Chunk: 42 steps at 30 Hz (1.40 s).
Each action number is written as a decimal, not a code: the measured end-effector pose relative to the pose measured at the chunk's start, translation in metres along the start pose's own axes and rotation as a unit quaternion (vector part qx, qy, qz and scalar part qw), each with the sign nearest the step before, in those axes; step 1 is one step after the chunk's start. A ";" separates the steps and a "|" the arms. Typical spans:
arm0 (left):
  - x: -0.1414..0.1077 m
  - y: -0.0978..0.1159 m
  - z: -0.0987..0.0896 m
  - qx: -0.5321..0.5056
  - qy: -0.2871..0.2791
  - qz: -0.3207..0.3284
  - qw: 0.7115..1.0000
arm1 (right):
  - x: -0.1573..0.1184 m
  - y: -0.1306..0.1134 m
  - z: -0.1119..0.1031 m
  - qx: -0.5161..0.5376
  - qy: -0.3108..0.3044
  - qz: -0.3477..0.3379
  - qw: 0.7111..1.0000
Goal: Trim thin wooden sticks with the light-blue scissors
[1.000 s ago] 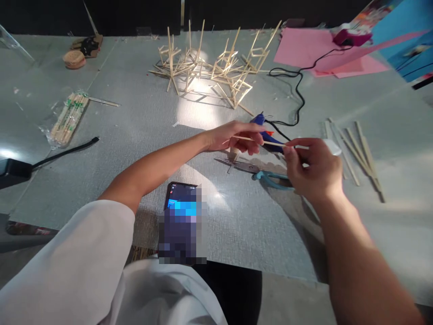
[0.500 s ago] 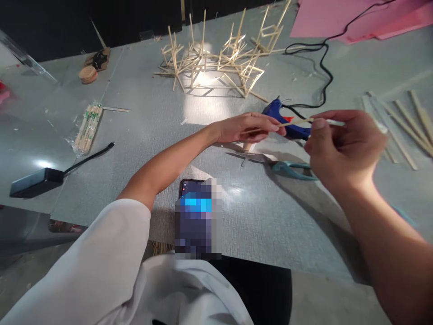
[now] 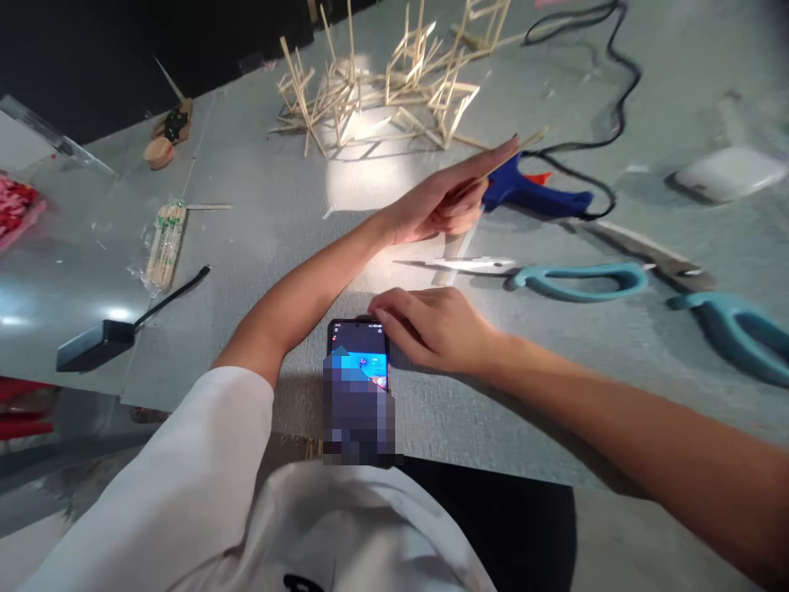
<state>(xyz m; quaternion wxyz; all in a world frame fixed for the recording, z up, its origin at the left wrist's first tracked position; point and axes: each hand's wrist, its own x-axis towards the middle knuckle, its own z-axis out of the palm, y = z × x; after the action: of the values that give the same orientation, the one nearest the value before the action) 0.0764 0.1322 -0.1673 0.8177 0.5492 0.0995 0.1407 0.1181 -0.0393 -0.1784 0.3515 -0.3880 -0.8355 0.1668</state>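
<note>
- Left hand, beyond black rectangular smartphone, clamps thin wooden stick.
- Right hand is at smartphone's corner; grip unclear.
- Clear plastic packet left of smartphone holds pale sticks.

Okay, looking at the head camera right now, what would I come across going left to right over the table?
Left to right: black box → wrapped pack of sticks → phone → left hand → blue glue gun → white rounded object.
</note>
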 end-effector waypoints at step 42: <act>0.005 0.000 -0.009 -0.071 -0.068 -0.046 0.994 | -0.007 0.007 -0.007 -0.002 -0.035 -0.146 0.989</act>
<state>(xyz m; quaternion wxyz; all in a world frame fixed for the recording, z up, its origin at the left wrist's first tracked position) 0.0779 0.1422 -0.1705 0.8650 0.4931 0.0587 0.0714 0.1298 -0.0404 -0.1804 0.3420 -0.2572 -0.8951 0.1252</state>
